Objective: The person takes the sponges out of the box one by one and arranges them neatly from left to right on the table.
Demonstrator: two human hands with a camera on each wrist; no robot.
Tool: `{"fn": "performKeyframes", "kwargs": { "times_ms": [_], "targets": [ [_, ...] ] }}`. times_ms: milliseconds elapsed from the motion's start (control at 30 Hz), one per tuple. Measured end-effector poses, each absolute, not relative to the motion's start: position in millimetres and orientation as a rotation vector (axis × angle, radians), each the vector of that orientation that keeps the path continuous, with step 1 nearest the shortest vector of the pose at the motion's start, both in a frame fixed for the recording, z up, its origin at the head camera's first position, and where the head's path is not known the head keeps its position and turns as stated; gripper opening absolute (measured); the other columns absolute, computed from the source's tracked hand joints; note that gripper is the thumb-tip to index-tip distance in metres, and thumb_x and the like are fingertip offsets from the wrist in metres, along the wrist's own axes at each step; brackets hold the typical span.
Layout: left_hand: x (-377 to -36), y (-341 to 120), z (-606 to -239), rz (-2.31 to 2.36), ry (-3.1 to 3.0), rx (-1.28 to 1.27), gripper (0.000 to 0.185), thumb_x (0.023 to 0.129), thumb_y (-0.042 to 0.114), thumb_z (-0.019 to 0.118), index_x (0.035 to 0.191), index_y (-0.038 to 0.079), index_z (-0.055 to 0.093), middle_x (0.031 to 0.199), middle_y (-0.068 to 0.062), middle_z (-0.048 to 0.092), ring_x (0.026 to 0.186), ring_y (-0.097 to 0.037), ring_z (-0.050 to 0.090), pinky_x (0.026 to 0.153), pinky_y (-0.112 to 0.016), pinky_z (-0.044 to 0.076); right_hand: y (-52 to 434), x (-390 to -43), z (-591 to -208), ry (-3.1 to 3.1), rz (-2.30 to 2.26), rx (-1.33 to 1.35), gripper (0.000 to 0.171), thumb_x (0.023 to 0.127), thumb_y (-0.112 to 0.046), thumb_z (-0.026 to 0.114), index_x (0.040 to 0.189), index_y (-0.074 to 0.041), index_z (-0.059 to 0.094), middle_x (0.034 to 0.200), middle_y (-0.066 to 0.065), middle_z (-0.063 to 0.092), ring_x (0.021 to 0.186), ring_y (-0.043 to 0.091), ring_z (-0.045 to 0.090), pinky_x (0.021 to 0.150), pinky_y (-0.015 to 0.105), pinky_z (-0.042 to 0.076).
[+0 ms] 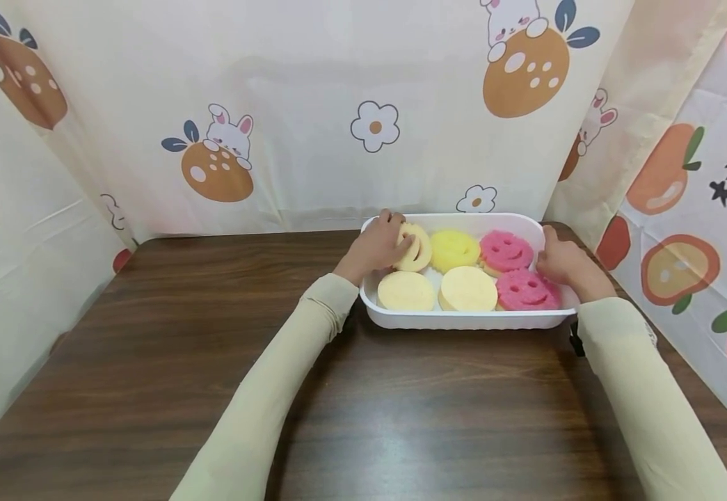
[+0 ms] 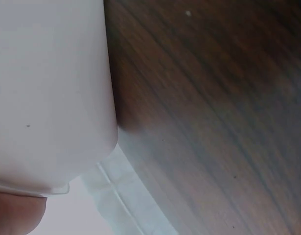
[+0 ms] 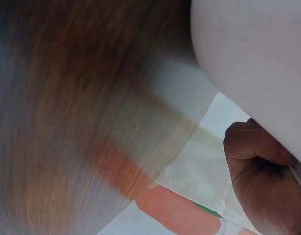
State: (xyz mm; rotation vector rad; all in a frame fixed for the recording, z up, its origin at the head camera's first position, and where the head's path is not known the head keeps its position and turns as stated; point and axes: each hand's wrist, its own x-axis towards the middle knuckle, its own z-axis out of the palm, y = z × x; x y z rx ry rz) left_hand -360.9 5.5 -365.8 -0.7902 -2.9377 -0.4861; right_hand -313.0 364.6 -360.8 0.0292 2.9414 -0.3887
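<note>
Head view: a white tray (image 1: 463,320) stands on the far right part of a dark wooden table (image 1: 213,362), close to a printed curtain (image 1: 313,139). It holds six round sponges in two rows. The back row has a cream smiley sponge (image 1: 418,256), a yellow smiley sponge (image 1: 454,249) and a pink smiley sponge (image 1: 506,251). The front row has two plain cream sponges (image 1: 405,291) and a second pink smiley sponge (image 1: 524,291). The left hand (image 1: 377,245) curls its fingers round the cream smiley sponge at the tray's back left corner, and the sponge stands tilted on edge. The right hand (image 1: 557,263) grips the tray's right rim, thumb inside; in the right wrist view its fingers (image 3: 248,142) curl under the tray wall. Left wrist view shows only the tray's outer wall and the table.

Judged step: one sponge is being handled while the tray is steadied. The next move calls for a firm pinch on the soft sponge and a clean lift clear of the yellow neighbour, with the tray held down.
</note>
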Motion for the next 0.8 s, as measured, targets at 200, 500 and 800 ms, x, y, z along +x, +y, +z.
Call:
{"fn": "performKeyframes", "kwargs": {
  "times_ms": [200,500,800],
  "targets": [
    [-365.4,3.5,-369.5,-0.573,-2.907,-0.803,0.052,0.103,0.04,0.045,0.143,0.006,0.042,0.132,-0.017,0.047,0.1,-0.025,0.059,0.094,-0.038,0.052,364.2,-310.8,-360.3,2.944,-0.39,0.036,0.072,0.097,-0.019,0.04,0.15,0.008,0.0,0.126,0.048,0.04,0.118,0.062,0.046,0.102,0.072,0.037],
    [-366.0,2.5,-370.9,-0.628,-2.847,-0.827,0.049,0.102,0.039,0.047,0.139,0.006,0.046,0.129,-0.016,0.048,0.098,-0.023,0.057,0.093,-0.038,0.052,363.6,-310.8,-359.6,2.937,-0.382,0.051,0.073,0.097,-0.02,0.041,0.151,0.008,-0.001,0.127,0.047,0.04,0.118,0.061,0.047,0.102,0.072,0.037],
    [-365.1,0.8,-371.9,-0.682,-2.834,-0.833,0.051,0.104,0.039,0.044,0.142,0.006,0.047,0.132,-0.017,0.047,0.106,-0.023,0.056,0.099,-0.038,0.05,365.4,-312.6,-362.5,2.968,-0.354,0.002,0.07,0.096,-0.02,0.038,0.148,0.01,0.001,0.124,0.051,0.043,0.117,0.062,0.048,0.1,0.069,0.039]
  ]
}}
